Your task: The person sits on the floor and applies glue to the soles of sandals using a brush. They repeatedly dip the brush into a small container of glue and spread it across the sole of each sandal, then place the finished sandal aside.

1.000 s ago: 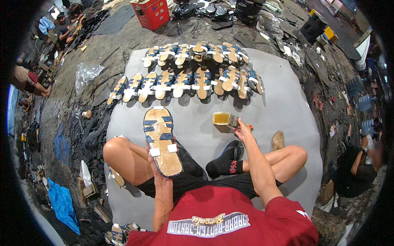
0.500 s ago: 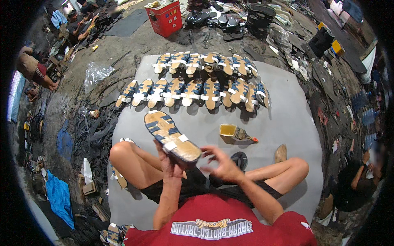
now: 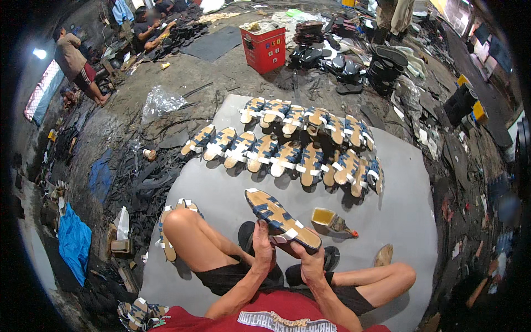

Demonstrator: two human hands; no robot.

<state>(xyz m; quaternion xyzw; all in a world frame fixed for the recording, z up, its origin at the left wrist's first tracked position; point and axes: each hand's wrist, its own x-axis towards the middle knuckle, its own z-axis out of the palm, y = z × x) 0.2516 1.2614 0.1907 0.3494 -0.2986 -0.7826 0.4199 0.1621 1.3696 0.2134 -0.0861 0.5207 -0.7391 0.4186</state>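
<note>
Between my two hands is a sandal (image 3: 281, 220) with a tan footbed, dark blue straps and white strap ends, tilted above my lap. My left hand (image 3: 263, 246) grips its side near the middle, thumb along the edge. At the heel end, my right hand (image 3: 311, 265) closes round the sole; some of its fingers are hidden below. Just right of the sandal, a brush (image 3: 342, 226) lies with its bristles by a small tray of yellowish liquid (image 3: 323, 216). Dark soles (image 3: 332, 258) rest near my right hand.
Beyond my hands, two rows of strapped sandals (image 3: 285, 159) stand on the grey sheet (image 3: 221, 188). More sandals (image 3: 168, 243) lie beside my left knee. A red bin (image 3: 264, 52) and piles of dark soles (image 3: 381, 69) stand farther off. Other people (image 3: 77, 55) are at far left.
My right hand, formerly free with fingers spread, now grips the sandal's heel end. The sandal has come nearer to me and rightward in view. The whole view has also shifted.
</note>
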